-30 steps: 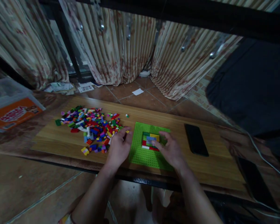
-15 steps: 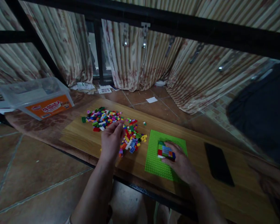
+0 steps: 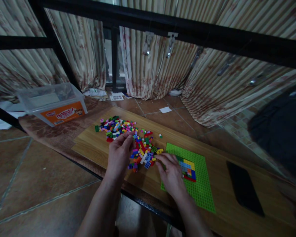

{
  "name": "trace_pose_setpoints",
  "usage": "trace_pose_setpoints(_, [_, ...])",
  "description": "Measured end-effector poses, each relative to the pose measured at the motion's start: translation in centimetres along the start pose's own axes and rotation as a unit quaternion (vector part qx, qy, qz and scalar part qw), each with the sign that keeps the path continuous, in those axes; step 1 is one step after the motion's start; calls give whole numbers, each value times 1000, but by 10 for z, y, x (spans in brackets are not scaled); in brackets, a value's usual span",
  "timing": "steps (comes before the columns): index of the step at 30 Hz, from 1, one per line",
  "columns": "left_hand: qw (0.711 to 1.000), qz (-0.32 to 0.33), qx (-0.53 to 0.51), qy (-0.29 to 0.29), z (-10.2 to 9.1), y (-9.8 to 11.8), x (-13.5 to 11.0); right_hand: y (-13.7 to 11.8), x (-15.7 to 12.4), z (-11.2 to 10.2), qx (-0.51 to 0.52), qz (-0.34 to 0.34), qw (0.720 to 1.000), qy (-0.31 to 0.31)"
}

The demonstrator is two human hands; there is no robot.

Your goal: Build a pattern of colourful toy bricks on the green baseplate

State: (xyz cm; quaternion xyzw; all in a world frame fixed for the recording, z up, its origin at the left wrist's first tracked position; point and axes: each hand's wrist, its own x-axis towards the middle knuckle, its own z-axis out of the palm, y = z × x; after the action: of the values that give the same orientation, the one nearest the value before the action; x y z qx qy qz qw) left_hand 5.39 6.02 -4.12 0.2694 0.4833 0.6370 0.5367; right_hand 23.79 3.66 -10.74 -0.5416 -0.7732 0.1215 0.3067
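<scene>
Left hand curls over the loose brick pile; whether its grip holds a brick cannot be told. Right hand, fingers spread and empty, touches the pile's right edge. Just right, the green baseplate carries one small build and is otherwise bare.

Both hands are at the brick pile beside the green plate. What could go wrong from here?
1. The left hand and right hand crowd the brick pile; a sweep could push bricks off the board at its front edge.
2. The right hand lies over a corner of the green plate and might shift it or the small build on it.
</scene>
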Motion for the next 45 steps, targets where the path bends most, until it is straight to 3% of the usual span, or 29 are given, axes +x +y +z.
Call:
trace_pose_setpoints(7, [1000, -13, 8, -8, -11, 0, 4, 2, 6, 12, -53, 33, 997, -41])
trace_pose_setpoints(13, [999, -24, 39, -20, -8, 0, 2, 2, 10, 15, -38, 44, 998, -26])
trace_pose_setpoints(18, [987, -38, 138, -69, 0, -15, -3, -3, 9, 9, 107, 87, 990, 42])
trace_pose_setpoints(23, [959, -13, 222, -175, 16, -41, -17, -6, 5, -2, 326, 170, 923, 112])
trace_pose_setpoints(26, [955, -52, 205, -207, 27, -46, -26, -7, 2, -9, 346, 163, 918, 107])
trace_pose_setpoints(32, [955, -129, 148, -222, 38, -47, -34, -9, -2, -24, 291, 86, 949, 83])
trace_pose_setpoints(37, [955, -214, 25, -204, 42, -52, -40, -10, -5, -33, 271, 71, 957, 72])
trace_pose_setpoints(42, [934, -302, -75, -177, 50, -54, -44, -8, -9, -39, 278, 82, 951, 105])
trace_pose_setpoints(45, [929, -314, -87, -173, 53, -55, -44, -1, -10, -42, 319, 130, 927, 149])
